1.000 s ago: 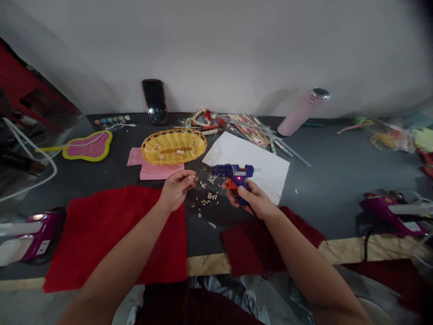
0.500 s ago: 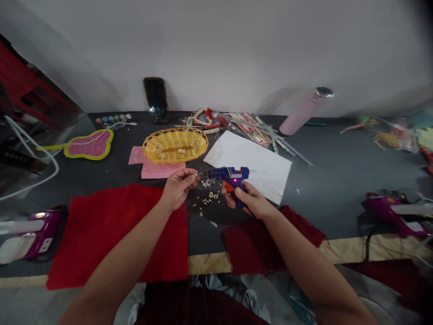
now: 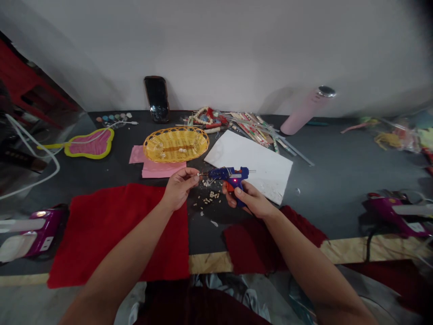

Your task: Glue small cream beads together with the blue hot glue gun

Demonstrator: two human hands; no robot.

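A blue glue gun [image 3: 221, 174] with an orange trigger and a small red light is gripped in my right hand [image 3: 250, 197], its nozzle pointing left. The fingertips of my left hand [image 3: 181, 187] pinch a tiny pale piece right at the nozzle; its shape is too small to tell. Small beige pieces [image 3: 212, 197] lie scattered on the dark table below the gun. Behind my left hand, a yellow woven basket [image 3: 162, 144] holding a few small whitish bits rests partly on pink sheets [image 3: 162, 169]. A white board [image 3: 237, 151] lies behind the gun.
Red cloth [image 3: 101, 225] is at the left front, darker red cloth [image 3: 246, 246] at the right front. A phone [image 3: 157, 100] leans on the wall, and a pink bottle [image 3: 304, 110] stands right. Purple devices [image 3: 45, 230] sit at both sides. Packaged sticks [image 3: 252, 128] lie at the back.
My left hand has shifted very slightly to the right, along with a small shift of the whole view. Both hands keep their grips.
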